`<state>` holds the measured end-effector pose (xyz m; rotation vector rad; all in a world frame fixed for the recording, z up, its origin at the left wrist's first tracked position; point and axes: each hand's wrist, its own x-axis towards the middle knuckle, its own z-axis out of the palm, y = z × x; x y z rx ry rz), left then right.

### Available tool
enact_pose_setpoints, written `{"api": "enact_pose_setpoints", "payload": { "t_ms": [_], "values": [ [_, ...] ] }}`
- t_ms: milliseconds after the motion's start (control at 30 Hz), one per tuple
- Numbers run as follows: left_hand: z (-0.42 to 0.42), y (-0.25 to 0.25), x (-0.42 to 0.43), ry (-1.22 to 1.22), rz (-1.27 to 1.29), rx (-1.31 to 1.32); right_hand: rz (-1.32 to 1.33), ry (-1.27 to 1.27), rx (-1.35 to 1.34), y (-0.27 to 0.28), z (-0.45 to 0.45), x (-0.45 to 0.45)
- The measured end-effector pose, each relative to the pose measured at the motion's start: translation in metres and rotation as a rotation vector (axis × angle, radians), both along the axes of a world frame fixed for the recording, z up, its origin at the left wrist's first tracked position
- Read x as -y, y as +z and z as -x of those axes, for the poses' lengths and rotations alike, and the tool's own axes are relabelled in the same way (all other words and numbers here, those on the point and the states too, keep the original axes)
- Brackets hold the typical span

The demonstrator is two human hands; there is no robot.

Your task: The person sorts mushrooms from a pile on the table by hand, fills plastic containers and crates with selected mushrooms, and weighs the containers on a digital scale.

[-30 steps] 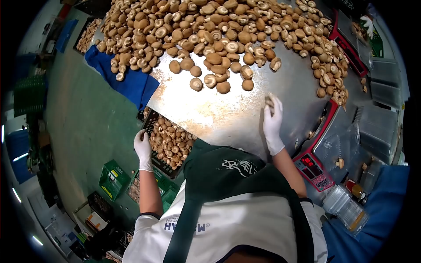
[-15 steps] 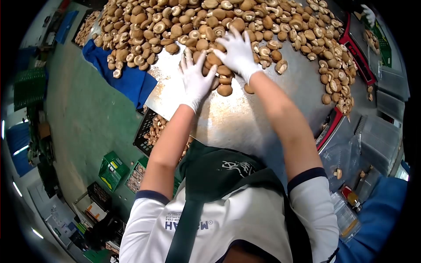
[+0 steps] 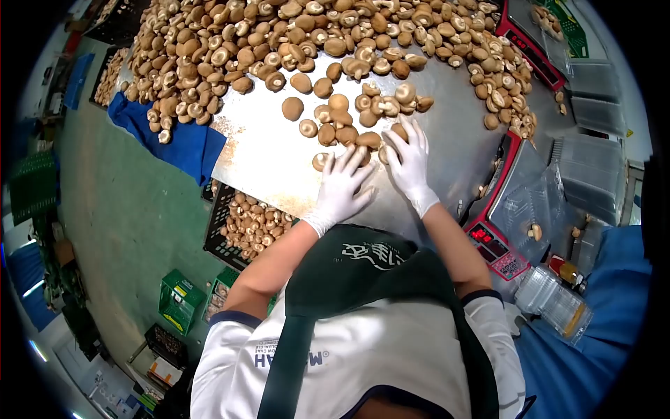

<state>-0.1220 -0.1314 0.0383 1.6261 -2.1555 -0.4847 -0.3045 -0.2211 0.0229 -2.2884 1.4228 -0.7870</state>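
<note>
My left hand, in a white glove, lies low over the metal table with its fingers spread. Its fingertips touch brown-capped mushrooms at the near edge of a small loose group. To its right, my right hand, gloved too, has its fingers stretched forward and slightly apart. A mushroom shows at its fingertips, and another sits by its thumb side. Neither hand is closed round a mushroom. Beyond the group spreads a large mushroom pile, caps and pale stems facing various ways.
A blue cloth hangs over the table's left edge. Below it stands a black crate of mushrooms. On the right are two red scales, clear plastic trays and stacked clear boxes. Green crates stand on the floor.
Both hands have drawn back from the pile toward my body, and several mushrooms now lie apart from it on the metal. The view has shifted, showing more of the near scale and black crate.
</note>
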Motion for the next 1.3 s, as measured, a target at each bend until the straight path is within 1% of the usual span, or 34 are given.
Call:
{"api": "enact_pose_setpoints", "payload": {
  "t_ms": [33, 133, 167, 233, 300, 367, 400, 433, 500, 533, 633, 700, 733, 800, 833, 867, 900, 967, 1000, 1033, 1100, 1133, 1167, 1200, 1233, 1300],
  "values": [
    [0.002, -0.001, -0.01, -0.039, -0.035, -0.077, -0.004, -0.038, 0.042, 0.001, 0.005, -0.012],
    [-0.007, -0.001, -0.026, -0.101, -0.024, -0.157, -0.036, -0.133, 0.144, -0.002, 0.019, -0.049],
    [-0.013, -0.001, -0.028, -0.111, -0.018, -0.185, -0.083, -0.152, 0.184, -0.005, 0.024, -0.062],
    [-0.025, 0.0, -0.034, -0.065, 0.093, -0.267, -0.177, -0.159, 0.285, -0.002, 0.029, -0.083],
    [-0.034, 0.004, -0.046, 0.118, 0.063, -0.315, -0.2, -0.164, 0.264, 0.0, 0.034, -0.099],
    [-0.036, -0.02, -0.054, 0.467, 0.089, -0.649, -0.201, -0.201, 0.25, -0.003, 0.041, -0.109],
    [-0.042, -0.02, -0.053, 0.516, 0.138, -0.626, -0.208, -0.218, 0.243, 0.005, 0.042, -0.109],
    [-0.044, -0.013, -0.052, 0.576, 0.126, -0.757, -0.186, -0.214, 0.255, 0.005, 0.046, -0.108],
    [-0.06, -0.021, -0.063, 0.633, -0.01, -0.771, -0.147, -0.195, 0.288, 0.0, 0.05, -0.1],
    [-0.064, -0.02, -0.064, 0.618, -0.02, -0.708, -0.132, -0.211, 0.25, 0.008, 0.045, -0.093],
    [-0.062, -0.01, -0.059, 0.54, -0.043, -0.704, -0.101, -0.143, 0.264, 0.03, 0.024, -0.065],
    [-0.062, -0.007, -0.049, 0.467, 0.018, -0.477, -0.04, -0.044, 0.234, 0.035, 0.007, -0.043],
    [-0.059, -0.004, -0.043, 0.425, 0.013, -0.426, -0.079, -0.051, 0.163, 0.04, -0.002, -0.037],
    [-0.052, -0.004, -0.031, 0.337, 0.029, -0.335, -0.04, 0.046, -0.062, 0.035, -0.012, -0.024],
    [-0.05, 0.0, -0.024, 0.284, -0.006, -0.35, -0.02, 0.093, -0.176, 0.032, -0.015, -0.02],
    [-0.051, -0.006, -0.02, 0.271, -0.011, -0.303, 0.024, 0.077, -0.152, 0.028, -0.018, -0.019],
    [-0.05, -0.008, -0.016, 0.258, -0.012, -0.257, 0.001, 0.047, -0.086, 0.027, -0.016, -0.018],
    [-0.05, -0.012, -0.014, 0.404, -0.037, -0.542, -0.042, -0.009, 0.045, 0.027, -0.01, -0.012],
    [-0.051, -0.01, -0.013, 0.492, -0.092, -0.718, -0.098, -0.05, 0.16, 0.041, -0.006, -0.012],
    [-0.052, 0.001, -0.013, 0.681, -0.303, -0.95, -0.038, -0.073, 0.181, 0.042, 0.002, -0.01],
    [-0.071, -0.006, -0.017, 0.745, -0.411, -1.262, -0.099, -0.113, 0.3, 0.042, 0.012, -0.013],
    [-0.07, 0.0, -0.018, 0.806, -0.448, -1.525, -0.075, -0.075, 0.234, 0.043, 0.013, -0.015],
    [-0.083, -0.007, -0.02, 0.822, -0.642, -1.787, -0.052, -0.038, 0.168, 0.044, 0.011, -0.019],
    [-0.082, 0.003, -0.022, 0.861, -0.642, -1.89, -0.028, -0.002, 0.103, 0.046, 0.008, -0.024],
    [-0.079, 0.014, -0.024, 0.899, -0.641, -1.994, -0.025, 0.071, -0.024, 0.052, 0.0, -0.029],
    [-0.077, 0.02, -0.028, 0.803, -0.667, -1.692, 0.038, 0.121, -0.195, 0.033, -0.013, -0.035]
  ]
}}
